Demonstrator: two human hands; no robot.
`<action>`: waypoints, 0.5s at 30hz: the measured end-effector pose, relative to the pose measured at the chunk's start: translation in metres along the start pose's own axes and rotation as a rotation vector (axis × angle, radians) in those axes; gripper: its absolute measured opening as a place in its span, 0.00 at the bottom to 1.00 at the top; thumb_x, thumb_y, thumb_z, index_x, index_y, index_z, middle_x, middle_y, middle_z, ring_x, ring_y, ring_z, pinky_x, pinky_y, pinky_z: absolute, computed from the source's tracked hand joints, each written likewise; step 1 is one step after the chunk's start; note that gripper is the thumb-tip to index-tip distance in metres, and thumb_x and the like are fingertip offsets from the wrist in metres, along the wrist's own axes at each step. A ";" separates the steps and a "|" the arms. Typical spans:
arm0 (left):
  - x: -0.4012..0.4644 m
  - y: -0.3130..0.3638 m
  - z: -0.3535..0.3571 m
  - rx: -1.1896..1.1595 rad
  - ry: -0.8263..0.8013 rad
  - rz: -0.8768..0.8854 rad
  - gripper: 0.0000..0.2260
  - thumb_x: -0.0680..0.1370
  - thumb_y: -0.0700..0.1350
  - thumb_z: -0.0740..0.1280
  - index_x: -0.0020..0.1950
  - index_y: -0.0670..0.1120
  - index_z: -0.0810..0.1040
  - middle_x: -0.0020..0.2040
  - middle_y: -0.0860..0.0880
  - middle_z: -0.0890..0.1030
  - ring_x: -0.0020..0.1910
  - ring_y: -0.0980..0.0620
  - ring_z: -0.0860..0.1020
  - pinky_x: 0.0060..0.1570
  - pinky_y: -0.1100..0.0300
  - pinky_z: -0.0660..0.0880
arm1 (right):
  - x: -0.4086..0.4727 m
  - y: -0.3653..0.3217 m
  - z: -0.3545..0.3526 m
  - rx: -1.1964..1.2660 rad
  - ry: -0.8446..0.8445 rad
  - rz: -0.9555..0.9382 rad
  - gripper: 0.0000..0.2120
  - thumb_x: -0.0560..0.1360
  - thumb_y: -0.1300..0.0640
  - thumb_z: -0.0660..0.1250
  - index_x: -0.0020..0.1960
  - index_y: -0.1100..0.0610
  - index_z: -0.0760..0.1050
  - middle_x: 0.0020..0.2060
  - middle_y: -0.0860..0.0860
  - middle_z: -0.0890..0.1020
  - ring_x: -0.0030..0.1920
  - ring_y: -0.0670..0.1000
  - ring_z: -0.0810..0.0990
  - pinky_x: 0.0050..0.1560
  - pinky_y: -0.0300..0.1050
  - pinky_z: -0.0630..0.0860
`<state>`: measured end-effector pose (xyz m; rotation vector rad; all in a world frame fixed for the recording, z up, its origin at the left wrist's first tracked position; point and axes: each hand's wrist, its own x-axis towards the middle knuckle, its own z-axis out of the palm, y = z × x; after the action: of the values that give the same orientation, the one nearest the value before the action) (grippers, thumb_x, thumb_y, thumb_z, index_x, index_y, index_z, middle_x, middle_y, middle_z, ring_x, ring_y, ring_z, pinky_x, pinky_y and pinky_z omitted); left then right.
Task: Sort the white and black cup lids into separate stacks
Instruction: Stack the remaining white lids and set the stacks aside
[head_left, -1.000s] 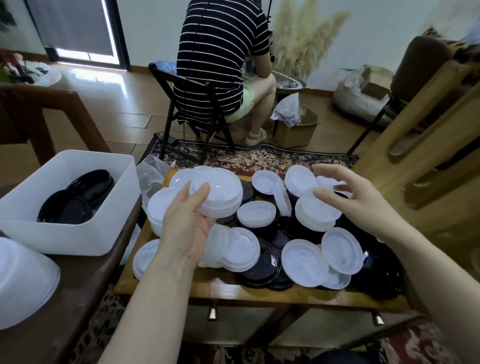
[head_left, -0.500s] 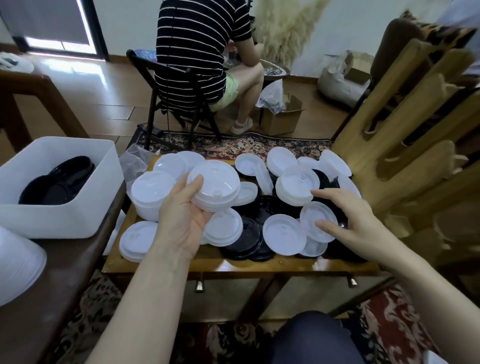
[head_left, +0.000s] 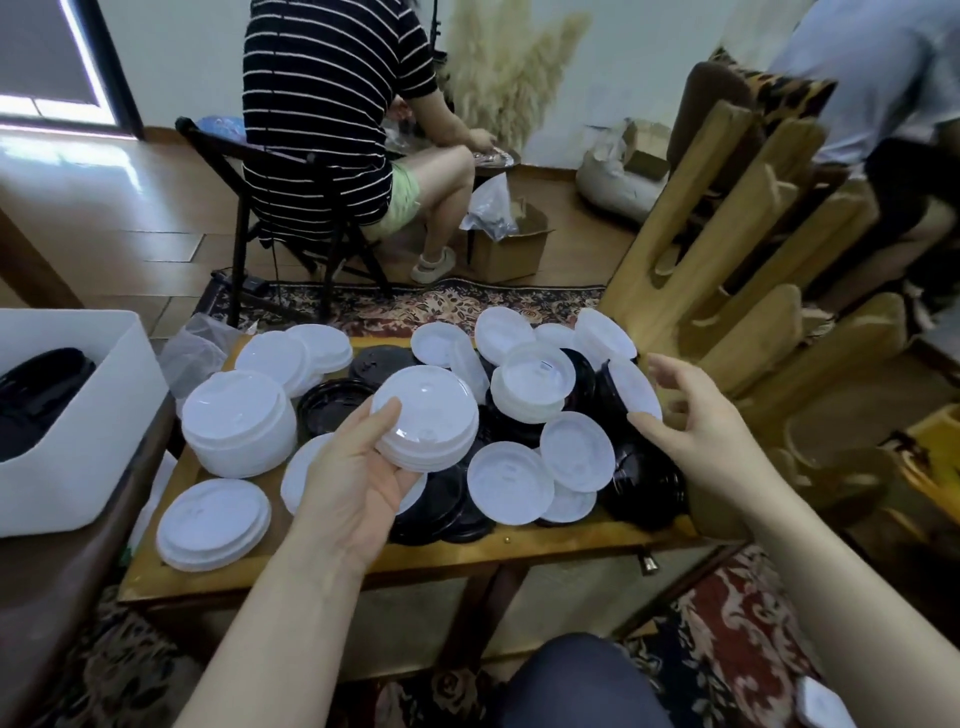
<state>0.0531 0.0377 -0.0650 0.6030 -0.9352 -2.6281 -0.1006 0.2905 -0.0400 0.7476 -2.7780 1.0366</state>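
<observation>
Collecting: left hand (head_left: 358, 483) grips white lid stack (head_left: 426, 415) for additions; right hand (head_left: 696, 441), fingers spread, empty, reaches toward a loose white lid (head_left: 636, 389).

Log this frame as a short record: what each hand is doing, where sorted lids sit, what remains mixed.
left hand: left hand grips a held stack of white plastic cup lids above the wooden table
right hand: right hand, fingers loosely spread, holds nothing, beside a tilted white lid
sorted white: tall white lid stack and low white lid stack, table's left
sorted black: black lids in the white plastic bin
remaining: mixed pile of white and black lids
</observation>
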 end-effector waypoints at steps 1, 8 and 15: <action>0.001 -0.001 0.002 -0.001 0.000 -0.006 0.15 0.80 0.41 0.63 0.67 0.41 0.76 0.60 0.43 0.84 0.59 0.46 0.82 0.55 0.53 0.81 | 0.007 -0.001 0.001 -0.003 0.004 0.011 0.28 0.76 0.58 0.69 0.73 0.54 0.65 0.67 0.49 0.71 0.64 0.45 0.70 0.64 0.46 0.70; 0.016 0.001 0.019 0.034 -0.010 -0.026 0.10 0.81 0.40 0.64 0.60 0.43 0.79 0.55 0.45 0.85 0.53 0.48 0.83 0.43 0.55 0.82 | 0.077 -0.018 0.016 -0.069 0.094 0.070 0.20 0.78 0.58 0.64 0.69 0.57 0.71 0.63 0.53 0.77 0.62 0.52 0.75 0.61 0.47 0.71; 0.034 0.001 0.028 0.042 -0.036 -0.041 0.16 0.75 0.42 0.67 0.63 0.44 0.79 0.57 0.44 0.85 0.54 0.48 0.83 0.42 0.56 0.82 | 0.134 -0.018 0.029 -0.346 -0.039 0.240 0.18 0.76 0.50 0.64 0.65 0.51 0.74 0.61 0.51 0.79 0.59 0.55 0.77 0.55 0.52 0.76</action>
<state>0.0102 0.0382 -0.0542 0.5924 -1.0015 -2.6698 -0.2073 0.2049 -0.0196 0.4032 -3.0171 0.5429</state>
